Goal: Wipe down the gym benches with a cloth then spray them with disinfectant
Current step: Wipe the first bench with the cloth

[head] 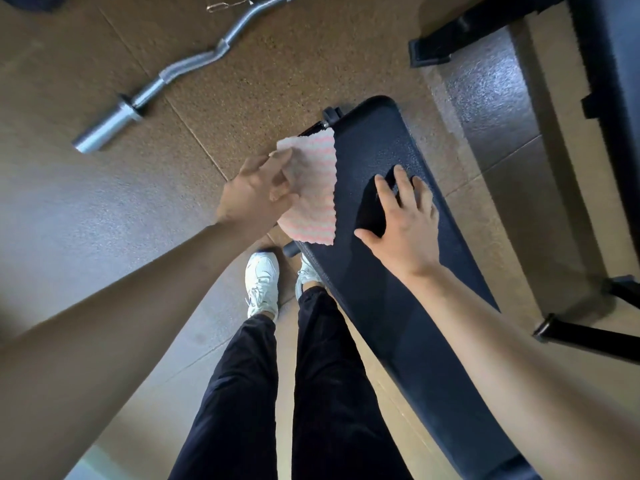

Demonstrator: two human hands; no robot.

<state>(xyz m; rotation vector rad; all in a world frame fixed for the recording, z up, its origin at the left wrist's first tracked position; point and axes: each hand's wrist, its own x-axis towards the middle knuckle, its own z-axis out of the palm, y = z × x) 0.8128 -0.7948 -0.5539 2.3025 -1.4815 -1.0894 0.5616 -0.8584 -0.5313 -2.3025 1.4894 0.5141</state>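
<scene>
A black padded gym bench [374, 147] runs from the centre of the view down to the lower right. A pink and white striped cloth [313, 188] hangs against the bench's left side edge. My left hand [256, 195] grips the cloth, thumb on top and fingers behind it, pressing it to that edge. My right hand [403, 223] lies flat on the bench top with its fingers spread and nothing in it. No spray bottle is in view.
A curved steel barbell [162, 77] lies on the brown speckled floor at the upper left. A black equipment frame [602, 109] with feet stands at the right. My legs and white shoes [261, 282] stand just left of the bench.
</scene>
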